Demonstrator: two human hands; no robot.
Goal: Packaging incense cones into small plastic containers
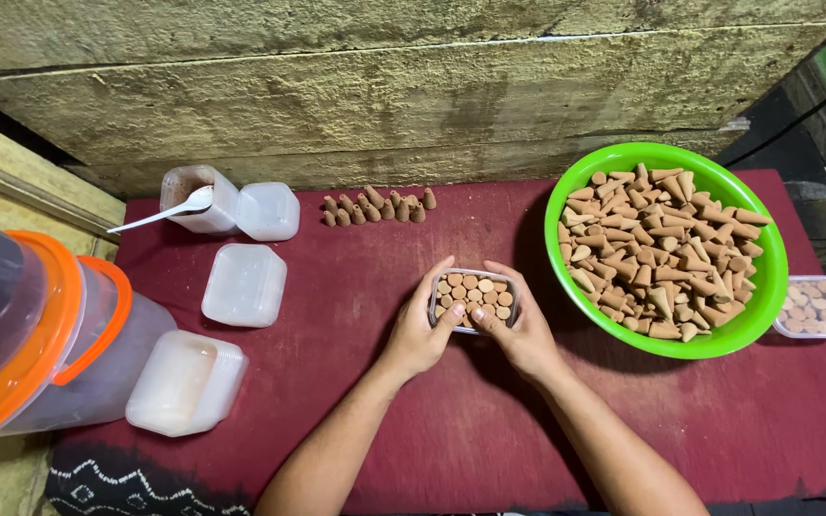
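Small clear box (473, 299) at middle of red table (432, 420), full of brown cones standing upright. Left hand (420, 330) and right hand (520, 328) clasping box sides, thumbs on cones. Best to press gently, keep rows tight, box flat. Green bowl (762, 277) near right edge.

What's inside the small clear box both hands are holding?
The small clear plastic box holds brown incense cones standing upright, round bases showing. The left hand and right hand cover its near edge; lower layers hidden.

Small home workshop, rough wooden plank wall (384, 86), red cloth-covered desk (719, 420), green bowl (762, 277) of clay-coloured cones (662, 253), plastic tubs (244, 284)
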